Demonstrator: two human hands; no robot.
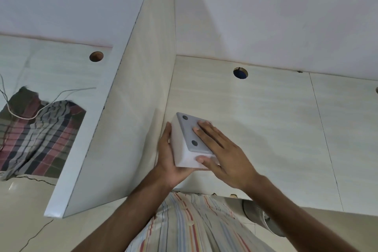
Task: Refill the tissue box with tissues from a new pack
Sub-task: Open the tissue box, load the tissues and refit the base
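Note:
A white tissue box (181, 148) is turned upside down, its grey base panel with two dark round feet facing me. It rests near the corner where the pale desk surface (276, 129) meets an upright divider panel (131, 129). My left hand (169, 161) cups the box from its left side and underneath. My right hand (223, 151) lies flat across the grey base, fingers spread, thumb pressed against the box's near edge. No tissue pack is in view.
A cable hole with something blue in it (240, 73) sits in the desk behind the box. Left of the divider, a checked cloth (38, 135) and thin wires (24, 116) lie below another cable hole (96, 56). A metal cylinder (259, 215) sits under the desk edge.

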